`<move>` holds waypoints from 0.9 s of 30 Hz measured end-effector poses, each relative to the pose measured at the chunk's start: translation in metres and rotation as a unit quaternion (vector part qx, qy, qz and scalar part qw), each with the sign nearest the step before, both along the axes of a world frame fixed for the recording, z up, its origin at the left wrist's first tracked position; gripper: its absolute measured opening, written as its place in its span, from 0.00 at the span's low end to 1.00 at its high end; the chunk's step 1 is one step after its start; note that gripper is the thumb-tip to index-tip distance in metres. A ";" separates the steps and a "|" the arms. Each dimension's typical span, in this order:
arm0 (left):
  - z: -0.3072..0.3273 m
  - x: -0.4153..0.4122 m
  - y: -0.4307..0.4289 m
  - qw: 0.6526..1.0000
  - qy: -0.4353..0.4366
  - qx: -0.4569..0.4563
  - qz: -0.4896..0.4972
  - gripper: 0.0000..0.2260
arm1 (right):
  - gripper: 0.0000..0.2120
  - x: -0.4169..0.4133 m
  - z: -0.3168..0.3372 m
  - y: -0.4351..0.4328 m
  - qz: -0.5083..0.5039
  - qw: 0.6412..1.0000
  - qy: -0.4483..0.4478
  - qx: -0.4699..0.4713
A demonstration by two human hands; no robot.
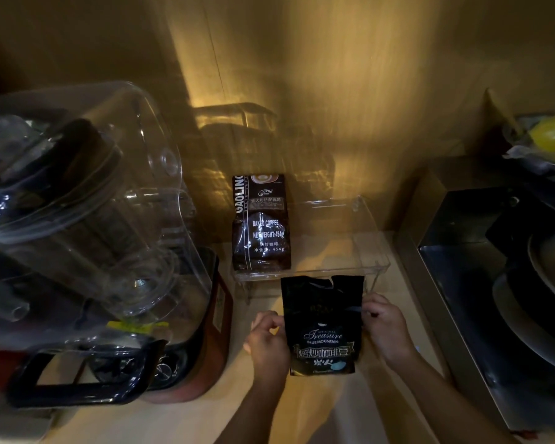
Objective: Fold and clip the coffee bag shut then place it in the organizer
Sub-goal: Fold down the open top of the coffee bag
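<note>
A black coffee bag (323, 318) labelled "Treasure Blue Mountain" stands upright on the counter, its top torn open and unfolded. My left hand (266, 341) pinches its left edge and my right hand (385, 325) grips its right edge. Just behind the bag stands a clear plastic organizer (366, 248), open at the top. A second, dark brown coffee bag (261, 224) marked "Baked Coffee 454g" stands inside the organizer's left part. I see no clip.
A large blender with a clear cover (87, 225) and a red base fills the left side. At the right, a steel surface (468, 283) carries dark stacked cookware. A wooden wall runs behind the organizer.
</note>
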State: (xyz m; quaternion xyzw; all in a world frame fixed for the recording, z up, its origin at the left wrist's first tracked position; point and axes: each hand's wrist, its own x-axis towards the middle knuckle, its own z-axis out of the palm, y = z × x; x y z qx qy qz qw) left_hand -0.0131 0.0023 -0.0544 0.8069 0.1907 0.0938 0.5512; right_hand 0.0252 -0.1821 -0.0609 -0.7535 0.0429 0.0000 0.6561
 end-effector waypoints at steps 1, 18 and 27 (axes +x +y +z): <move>0.002 -0.001 -0.005 0.999 0.009 -0.025 0.023 0.18 | 0.21 0.000 -0.001 0.001 -0.016 1.000 0.007 0.024; 0.018 0.007 0.045 0.942 0.018 -0.273 -0.196 0.11 | 0.12 -0.010 0.017 -0.007 0.095 0.995 0.035 -0.021; 0.015 0.006 0.021 0.949 0.079 -0.190 -0.238 0.19 | 0.24 -0.023 0.015 0.016 0.102 0.987 0.112 0.049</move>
